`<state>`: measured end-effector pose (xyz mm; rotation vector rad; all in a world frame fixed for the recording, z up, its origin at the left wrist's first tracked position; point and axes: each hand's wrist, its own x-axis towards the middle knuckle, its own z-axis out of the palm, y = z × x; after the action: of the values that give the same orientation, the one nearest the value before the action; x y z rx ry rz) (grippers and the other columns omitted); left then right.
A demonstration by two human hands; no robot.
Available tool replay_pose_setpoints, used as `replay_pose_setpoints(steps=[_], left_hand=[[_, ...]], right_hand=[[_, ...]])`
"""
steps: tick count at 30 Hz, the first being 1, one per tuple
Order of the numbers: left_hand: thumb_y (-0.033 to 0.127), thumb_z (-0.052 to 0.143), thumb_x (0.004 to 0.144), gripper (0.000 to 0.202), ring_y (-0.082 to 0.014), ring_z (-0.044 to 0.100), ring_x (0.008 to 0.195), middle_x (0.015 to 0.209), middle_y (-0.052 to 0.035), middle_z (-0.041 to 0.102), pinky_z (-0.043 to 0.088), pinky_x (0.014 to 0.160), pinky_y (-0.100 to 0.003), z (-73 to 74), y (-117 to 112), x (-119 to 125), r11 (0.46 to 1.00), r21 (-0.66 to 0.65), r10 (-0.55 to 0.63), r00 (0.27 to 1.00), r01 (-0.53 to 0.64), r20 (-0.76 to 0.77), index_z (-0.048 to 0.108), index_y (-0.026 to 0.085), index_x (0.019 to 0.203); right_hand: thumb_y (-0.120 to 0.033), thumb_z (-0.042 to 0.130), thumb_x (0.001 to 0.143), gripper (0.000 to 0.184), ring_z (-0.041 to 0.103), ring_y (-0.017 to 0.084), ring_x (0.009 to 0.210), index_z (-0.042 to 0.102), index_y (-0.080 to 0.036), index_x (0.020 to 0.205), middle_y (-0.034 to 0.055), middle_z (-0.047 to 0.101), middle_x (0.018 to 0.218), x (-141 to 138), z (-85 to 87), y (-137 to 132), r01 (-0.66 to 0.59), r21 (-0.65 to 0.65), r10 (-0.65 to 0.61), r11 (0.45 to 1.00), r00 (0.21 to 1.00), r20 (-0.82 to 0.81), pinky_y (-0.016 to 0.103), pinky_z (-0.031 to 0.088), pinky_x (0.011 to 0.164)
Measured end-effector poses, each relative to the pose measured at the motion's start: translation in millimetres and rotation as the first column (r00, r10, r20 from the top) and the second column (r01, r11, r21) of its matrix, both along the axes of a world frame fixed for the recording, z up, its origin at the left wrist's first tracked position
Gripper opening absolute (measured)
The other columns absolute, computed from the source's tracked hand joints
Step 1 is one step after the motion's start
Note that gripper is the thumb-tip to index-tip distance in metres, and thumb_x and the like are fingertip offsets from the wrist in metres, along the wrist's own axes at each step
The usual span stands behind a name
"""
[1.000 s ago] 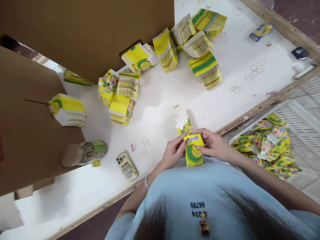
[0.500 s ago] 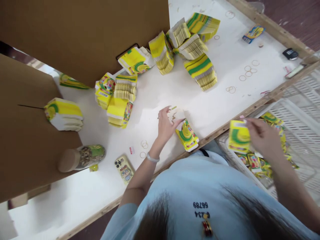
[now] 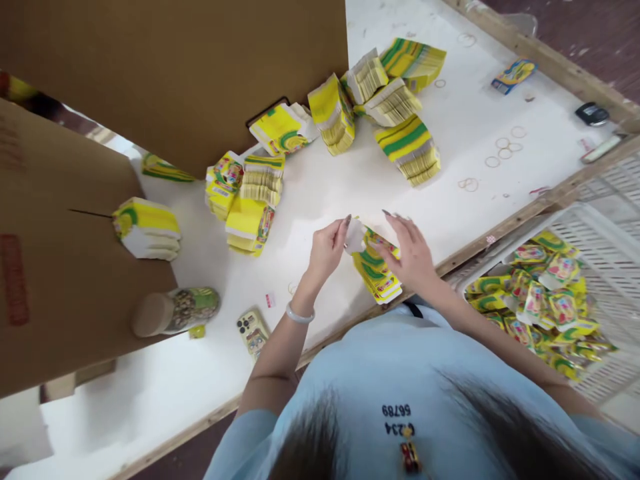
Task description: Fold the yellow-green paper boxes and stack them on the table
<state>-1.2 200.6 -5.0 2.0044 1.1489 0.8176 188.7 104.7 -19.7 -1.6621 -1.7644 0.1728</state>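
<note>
Near the front edge of the counter (image 3: 325, 193) the stack of flat cartons (image 3: 379, 280) lies between both hands, long axis slanting toward that edge, left hand (image 3: 326, 250) pinching its white flap (image 3: 355, 235), right hand (image 3: 413, 257) spread on top

- Flat cartons (image 3: 379, 279) at your near edge of the table (image 3: 325, 190): yellow with green arcs, white flaps.
- Bundles (image 3: 407, 137) along the far edge: yellow faces with green stripes, pale buff cut edges.
- Table: white top, bare wood rim.
- Crate (image 3: 600, 227) off your right edge: white lattice.
- Folded boxes (image 3: 545, 300) in the crate: yellow, green and pink.
- Cardboard panels (image 3: 175, 67) at your left: plain brown, one with a red stamp.
- Phone case (image 3: 254, 331) by the near edge: yellow, cartoon print.
- Small packet (image 3: 513, 73) at the far right corner: blue and yellow.
- Your shirt (image 3: 380, 373): light blue, dark digits.
</note>
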Motion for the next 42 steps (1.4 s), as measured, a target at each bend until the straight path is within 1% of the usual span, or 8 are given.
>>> replay_pose_setpoints(steps=[5, 8, 12, 16, 25, 29, 35, 42], left_hand=[[0.053, 0.043, 0.105, 0.047, -0.0097, 0.059, 0.05, 0.063, 0.0023, 0.061, 0.048, 0.05, -0.019, 22.6, -30.9, 2.5, 0.989, -0.145, 0.064, 0.972, -0.031, 0.227, 0.072, 0.019, 0.095], [0.062, 0.046, 0.101, 0.054, -0.0208, 0.073, 0.099, 0.114, -0.011, 0.073, 0.062, 0.08, -0.031, 13.5, -46.9, 7.3, 0.993, -0.072, -0.062, 0.938, 0.092, 0.34, 0.061, 0.024, 0.135], [0.071, 0.06, 0.088, 0.102, -0.0379, 0.031, 0.156, 0.17, -0.0182, 0.025, 0.038, 0.122, -0.06, -10.7, -71.3, 21.6, 0.92, -0.059, -0.35, 0.881, 0.387, 0.32, 0.005, 0.034, 0.166], [0.065, 0.055, 0.095, 0.095, -0.0326, 0.054, 0.141, 0.161, -0.0174, 0.042, 0.049, 0.115, -0.053, -19.1, -84.4, 28.1, 0.874, -0.18, -0.361, 0.851, 0.452, 0.382, -0.002, 0.035, 0.166], [0.061, 0.051, 0.099, 0.051, -0.0228, 0.069, 0.09, 0.104, -0.0083, 0.075, 0.058, 0.081, -0.035, -4.5, -92.2, 12.6, 0.901, -0.403, -0.016, 0.939, 0.162, 0.343, 0.068, 0.021, 0.125], [0.064, 0.05, 0.098, 0.053, -0.0211, 0.067, 0.083, 0.093, -0.0065, 0.073, 0.056, 0.076, -0.033, -3.0, -101.8, 17.2, 0.874, -0.472, 0.087, 0.918, 0.115, 0.386, 0.069, 0.02, 0.122], [0.06, 0.054, 0.098, 0.086, -0.0176, 0.064, 0.063, 0.082, -0.0012, 0.07, 0.056, 0.064, -0.033, -11.9, -121.0, 9.2, 0.845, -0.507, 0.093, 0.889, 0.167, 0.448, 0.007, 0.031, 0.164], [0.054, 0.059, 0.098, 0.043, -0.0176, 0.07, 0.08, 0.095, -0.0061, 0.072, 0.056, 0.071, -0.029, -6.1, -118.1, -2.8, 0.77, -0.552, -0.062, 0.898, 0.321, 0.436, 0.053, 0.024, 0.128]], right_hand=[[-0.049, 0.042, 0.105, 0.04, 0.067, 0.026, 0.077, 0.06, -0.017, 0.12, 0.0121, 0.072, 0.091, -19.9, -7.5, 5.3, -0.045, 0.017, 0.045, 0.999, 0.999, 0.003, 0.038, 0.054, 0.073], [-0.042, 0.036, 0.107, 0.036, 0.067, 0.026, 0.082, 0.059, -0.018, 0.119, 0.0111, 0.071, 0.091, -12.1, 0.9, -3.0, -0.045, 0.091, 0.054, 0.995, 0.993, -0.109, 0.038, 0.054, 0.074], [-0.043, 0.025, 0.107, 0.043, 0.062, 0.029, 0.121, 0.061, -0.024, 0.12, 0.0133, 0.068, 0.118, -12.0, 21.4, -11.1, 0.053, 0.116, -0.009, 0.992, 0.937, -0.35, 0.049, 0.051, 0.102], [-0.055, 0.027, 0.106, 0.047, 0.067, 0.026, 0.114, 0.062, -0.028, 0.121, 0.0079, 0.07, 0.108, -20.2, 32.9, -15.9, 0.02, -0.067, -0.056, 0.998, 0.813, -0.58, 0.046, 0.049, 0.108], [-0.061, 0.059, 0.096, 0.042, 0.05, 0.013, 0.056, 0.051, -0.024, 0.075, -0.0038, 0.052, 0.06, -21.4, 29.8, -22.3, 0.067, -0.212, -0.209, 0.975, 0.601, -0.771, 0.025, 0.042, 0.052], [-0.054, 0.061, 0.097, 0.034, 0.059, 0.015, 0.061, 0.054, -0.027, 0.117, -0.0017, 0.066, 0.076, -24.5, 22.3, -34.5, -0.001, -0.175, -0.147, 0.984, 0.54, -0.829, 0.027, 0.05, 0.059], [-0.05, 0.062, 0.096, 0.033, 0.073, 0.022, 0.09, 0.063, -0.027, 0.119, 0.0102, 0.074, 0.114, -16.2, 14.9, -51.7, -0.012, -0.152, -0.103, 0.988, 0.682, -0.725, 0.037, 0.06, 0.081], [-0.056, 0.054, 0.099, 0.037, 0.059, 0.014, 0.061, 0.064, -0.023, 0.085, -0.0003, 0.065, 0.07, 0.7, 23.4, -56.2, -0.182, -0.297, -0.103, 0.937, 0.671, -0.734, 0.025, 0.051, 0.057]])
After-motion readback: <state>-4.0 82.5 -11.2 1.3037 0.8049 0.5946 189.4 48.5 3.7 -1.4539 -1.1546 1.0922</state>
